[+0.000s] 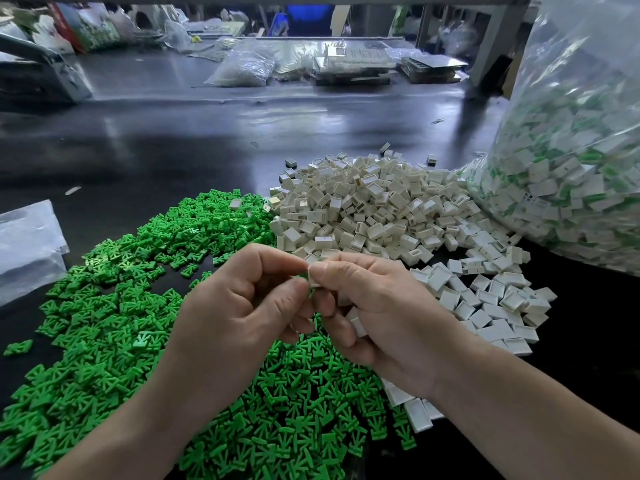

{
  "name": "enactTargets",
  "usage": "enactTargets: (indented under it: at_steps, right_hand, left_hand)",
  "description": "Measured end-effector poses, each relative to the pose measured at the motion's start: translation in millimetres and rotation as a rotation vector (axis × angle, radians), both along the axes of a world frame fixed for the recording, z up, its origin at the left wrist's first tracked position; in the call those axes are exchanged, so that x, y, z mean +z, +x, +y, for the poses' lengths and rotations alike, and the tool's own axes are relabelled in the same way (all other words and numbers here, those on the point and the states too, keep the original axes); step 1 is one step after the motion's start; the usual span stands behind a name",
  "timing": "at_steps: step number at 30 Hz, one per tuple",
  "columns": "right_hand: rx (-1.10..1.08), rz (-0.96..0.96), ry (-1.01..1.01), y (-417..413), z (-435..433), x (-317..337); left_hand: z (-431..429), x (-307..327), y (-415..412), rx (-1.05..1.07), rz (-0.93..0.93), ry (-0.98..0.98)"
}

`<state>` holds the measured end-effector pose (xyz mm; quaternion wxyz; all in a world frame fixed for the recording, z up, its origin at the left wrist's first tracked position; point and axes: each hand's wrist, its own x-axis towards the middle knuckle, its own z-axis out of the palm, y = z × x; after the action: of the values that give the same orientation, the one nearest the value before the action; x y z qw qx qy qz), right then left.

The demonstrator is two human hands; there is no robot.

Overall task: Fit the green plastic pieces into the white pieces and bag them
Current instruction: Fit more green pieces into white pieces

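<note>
Green plastic pieces (pixel 138 306), flat and branch-shaped, lie in a broad loose heap across the left and near part of the dark glossy worktable (pixel 207 140), running under both forearms. Just beside them, to the right and further back, a mound of small white box-shaped plastic pieces (pixel 381 209) rises, and the two heaps touch where they meet. A few white ones sit on the green heap's far edge.

Above the green heap the two hands meet. The right hand (pixel 381 313) pinches a single small white piece (pixel 314 277) between thumb and forefinger. Its lower fingers curl round a few spare white pieces (pixel 356 323) held against the palm. The left hand (pixel 242 306) has its thumb and forefinger closed together at that white piece's left edge, gripping a single green piece (pixel 303 278), of which only a sliver shows.

At the right edge stands a large clear plastic bag (pixel 571 168), bulging and packed with white pieces that show green in them. Its base touches the white mound. A flat clear plastic bag (pixel 27 244) lies at the left edge, beside the green heap, and what it holds cannot be told. Far back on the table lies another clear bag of pale parts (pixel 242 69), too distant to make out.
</note>
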<state>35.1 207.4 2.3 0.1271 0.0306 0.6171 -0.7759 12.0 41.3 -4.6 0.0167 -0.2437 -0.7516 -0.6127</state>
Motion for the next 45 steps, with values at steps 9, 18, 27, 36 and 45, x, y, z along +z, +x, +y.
enactTargets:
  at_steps: [9, 18, 27, 36, 45]
  right_hand:
    - [0.042, -0.018, -0.262, -3.4, 8.4, 6.0]
    - [-0.103, -0.042, -0.488, -13.2, 25.1, 11.2]
    - [-0.098, -0.012, -0.27, -11.9, 23.5, 7.2]
    - [0.064, -0.052, 0.049, -3.9, 12.1, 5.1]
    - [0.027, -0.058, -0.114, -5.2, 14.0, 7.5]
  left_hand:
    - [-2.9, -1.6, -1.2, 0.179, 0.2, -0.205]
    - [6.7, -11.3, -9.2, -0.117, 0.519, -1.047]
    - [4.8, -16.6, -17.2, 0.057, 0.596, -0.73]
    - [2.7, 0.8, -1.1, 0.195, 0.267, -0.161]
    - [-11.7, 9.1, -5.5, 0.238, 0.423, -0.625]
